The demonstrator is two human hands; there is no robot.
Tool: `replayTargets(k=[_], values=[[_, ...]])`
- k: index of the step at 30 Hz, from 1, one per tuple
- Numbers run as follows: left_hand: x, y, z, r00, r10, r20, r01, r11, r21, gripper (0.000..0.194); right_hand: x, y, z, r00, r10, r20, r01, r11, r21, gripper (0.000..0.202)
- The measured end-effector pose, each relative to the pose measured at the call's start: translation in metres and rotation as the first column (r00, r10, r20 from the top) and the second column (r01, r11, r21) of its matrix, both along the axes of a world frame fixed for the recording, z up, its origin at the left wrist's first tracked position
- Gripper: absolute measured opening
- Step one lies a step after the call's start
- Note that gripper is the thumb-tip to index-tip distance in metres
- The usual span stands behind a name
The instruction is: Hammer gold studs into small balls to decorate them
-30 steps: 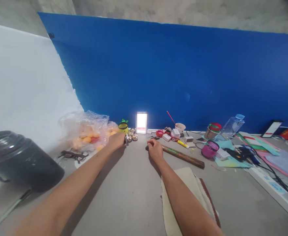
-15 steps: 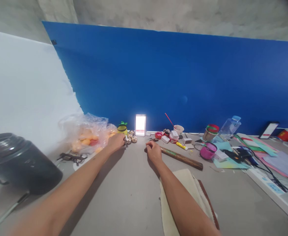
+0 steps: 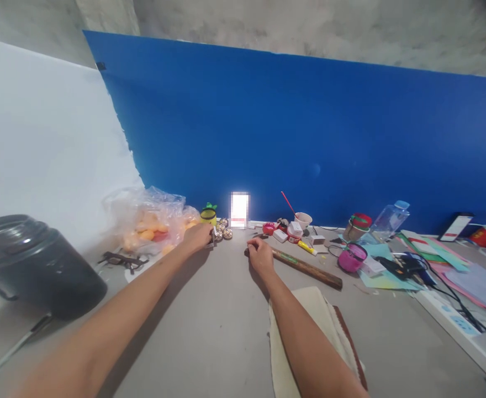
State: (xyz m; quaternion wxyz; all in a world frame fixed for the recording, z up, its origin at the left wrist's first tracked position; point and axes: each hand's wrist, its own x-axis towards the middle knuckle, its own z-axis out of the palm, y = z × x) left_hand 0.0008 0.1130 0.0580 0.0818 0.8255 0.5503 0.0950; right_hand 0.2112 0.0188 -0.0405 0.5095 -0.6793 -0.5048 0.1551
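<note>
My left hand (image 3: 198, 237) reaches forward to the back of the table. Its fingers are closed on a small silvery piece (image 3: 214, 236) at the fingertips, too small to name. Just beyond it sit several shiny gold balls (image 3: 225, 230) and a yellow cup with a green top (image 3: 209, 215). My right hand (image 3: 260, 255) rests on the table with curled fingers, thumb and forefinger close together; what they hold, if anything, is hidden. Beneath that hand passes a brown wooden stick (image 3: 305, 268), its left end showing past the fingers. Under my right forearm lies a cream cloth (image 3: 282, 337).
A dark jar (image 3: 40, 271), glasses (image 3: 122, 260) and a plastic bag of orange pieces (image 3: 152, 224) are at left. A bright screen (image 3: 239, 211) stands behind. To the right are a yellow tube (image 3: 307, 247), a pink cup (image 3: 352, 257), a clear bottle (image 3: 392, 220) and a power strip (image 3: 454, 318).
The whole view has shifted and tilted slightly. Both hands keep nearly the same places relative to the gold balls and the wooden stick.
</note>
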Motion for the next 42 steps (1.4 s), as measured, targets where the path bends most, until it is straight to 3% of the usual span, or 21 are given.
replayTargets(k=[3, 5, 7, 8, 12, 15, 22, 25, 27, 29, 33, 37, 42], values=[[-0.004, -0.008, 0.006, 0.998, 0.013, 0.057, -0.016, 0.999, 0.044, 0.013, -0.001, -0.001, 0.002, 0.999, 0.000, -0.043, 0.002, 0.999, 0.032, 0.018], [-0.007, -0.023, 0.006, 0.969, -0.020, 0.244, 0.005, 0.998, 0.060, 0.013, -0.002, -0.002, 0.006, 0.991, 0.039, -0.125, -0.029, 0.996, 0.087, 0.015], [-0.008, -0.042, 0.000, 0.843, -0.057, 0.535, 0.086, 0.996, -0.031, 0.014, -0.005, -0.006, 0.012, 0.955, 0.154, -0.253, -0.120, 0.982, 0.145, 0.013], [-0.008, -0.053, -0.005, 0.778, -0.011, 0.629, 0.110, 0.987, -0.119, 0.016, -0.007, -0.009, 0.016, 0.917, 0.230, -0.324, -0.185, 0.969, 0.163, 0.015], [0.001, -0.085, -0.026, 0.597, 0.233, 0.768, 0.123, 0.919, -0.374, 0.015, -0.017, -0.023, 0.028, 0.751, 0.435, -0.497, -0.444, 0.889, 0.107, 0.035], [0.012, -0.093, -0.039, 0.491, 0.327, 0.808, 0.195, 0.862, -0.468, 0.014, -0.023, -0.032, 0.032, 0.727, 0.486, -0.485, -0.534, 0.844, 0.046, 0.037], [0.023, -0.093, -0.062, 0.286, 0.435, 0.854, 0.341, 0.787, -0.515, 0.033, -0.023, -0.032, 0.026, 0.733, 0.489, -0.472, -0.520, 0.851, 0.075, 0.023], [0.017, -0.092, -0.063, 0.173, 0.505, 0.846, 0.480, 0.706, -0.520, 0.036, -0.021, -0.030, 0.025, 0.733, 0.448, -0.512, -0.487, 0.871, 0.065, 0.023], [0.013, -0.091, -0.062, 0.075, 0.578, 0.812, 0.574, 0.641, -0.509, 0.026, -0.019, -0.029, 0.025, 0.738, 0.397, -0.546, -0.442, 0.896, 0.055, 0.025], [0.008, -0.090, -0.060, -0.001, 0.620, 0.785, 0.627, 0.612, -0.483, 0.021, -0.016, -0.027, 0.024, 0.717, 0.350, -0.603, -0.399, 0.915, 0.056, 0.030], [0.002, -0.091, -0.056, -0.020, 0.619, 0.785, 0.658, 0.599, -0.456, 0.040, -0.010, -0.024, 0.021, 0.612, 0.324, -0.722, -0.359, 0.927, 0.111, 0.041], [0.000, -0.091, -0.057, -0.021, 0.604, 0.797, 0.687, 0.588, -0.428, 0.032, -0.007, -0.024, 0.021, 0.513, 0.331, -0.792, -0.383, 0.914, 0.134, 0.045], [-0.001, -0.084, -0.064, -0.086, 0.658, 0.748, 0.735, 0.549, -0.399, 0.029, -0.005, -0.023, 0.024, 0.449, 0.314, -0.836, -0.380, 0.914, 0.140, 0.048]])
